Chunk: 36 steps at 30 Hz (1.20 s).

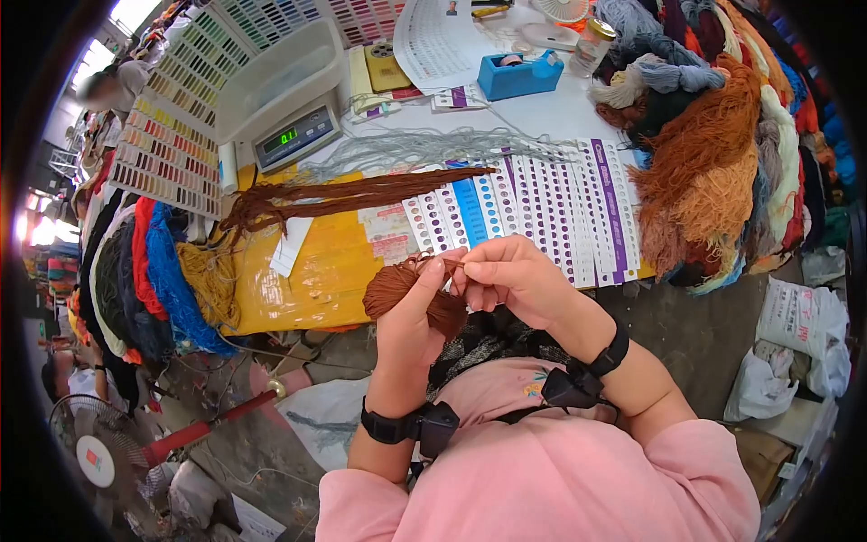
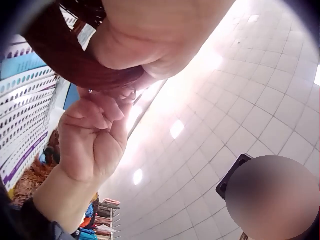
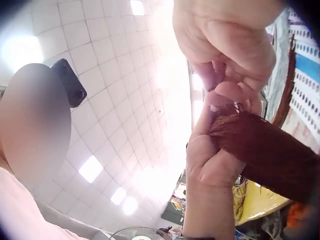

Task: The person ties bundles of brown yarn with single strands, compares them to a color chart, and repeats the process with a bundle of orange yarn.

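Note:
My left hand (image 1: pixel 404 327) grips a folded hank of reddish-brown yarn (image 1: pixel 386 289), its thumb laid along the top. In the right wrist view the hank (image 3: pixel 272 152) hangs in a thick loop out of that hand. My right hand (image 1: pixel 519 278) is close beside it, thumb and forefinger pinching a thin strand at the hank's end. Fingertips of both hands meet there, as the left wrist view also shows, and partly hide the strand. Beyond the hands, a long bundle of brown yarn (image 1: pixel 343 193) lies across the table.
Purple-and-white shade cards (image 1: pixel 560 212) and grey strands (image 1: pixel 424 149) cover the table ahead. A scale (image 1: pixel 296 137) bearing a plastic tub (image 1: pixel 280 81) stands at the left, a blue tape dispenser (image 1: pixel 519 77) behind. Coloured yarn hanks (image 1: pixel 704 135) pile up right; a fan (image 1: pixel 95 459) stands lower left.

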Each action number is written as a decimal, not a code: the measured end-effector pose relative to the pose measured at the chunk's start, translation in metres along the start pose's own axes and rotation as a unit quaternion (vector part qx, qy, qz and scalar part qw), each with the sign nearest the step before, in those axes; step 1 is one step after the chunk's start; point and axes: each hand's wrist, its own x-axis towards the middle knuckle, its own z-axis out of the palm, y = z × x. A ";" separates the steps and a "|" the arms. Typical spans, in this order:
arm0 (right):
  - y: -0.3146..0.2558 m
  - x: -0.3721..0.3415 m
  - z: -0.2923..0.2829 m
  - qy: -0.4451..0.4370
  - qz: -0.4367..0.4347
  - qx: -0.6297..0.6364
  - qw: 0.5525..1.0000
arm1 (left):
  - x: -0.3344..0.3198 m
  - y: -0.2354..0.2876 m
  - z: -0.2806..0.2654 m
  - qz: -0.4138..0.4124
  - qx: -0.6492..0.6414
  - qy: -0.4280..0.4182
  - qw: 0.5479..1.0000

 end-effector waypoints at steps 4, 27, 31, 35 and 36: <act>-0.002 -0.001 0.000 -0.018 0.017 -0.013 1.000 | 0.001 -0.002 -0.005 0.001 -0.003 -0.010 1.000; 0.004 0.003 0.009 0.049 0.017 -0.056 0.997 | -0.006 -0.002 -0.006 -0.004 0.069 -0.121 0.990; 0.006 0.008 0.012 0.054 -0.003 -0.083 0.995 | -0.006 -0.004 0.000 0.012 0.103 -0.098 0.990; 0.007 0.008 0.013 0.060 0.004 -0.062 0.996 | -0.007 0.000 -0.003 0.004 0.059 -0.122 0.991; 0.004 0.007 0.013 0.060 0.006 -0.054 0.997 | -0.007 0.000 -0.002 0.000 0.051 -0.110 0.993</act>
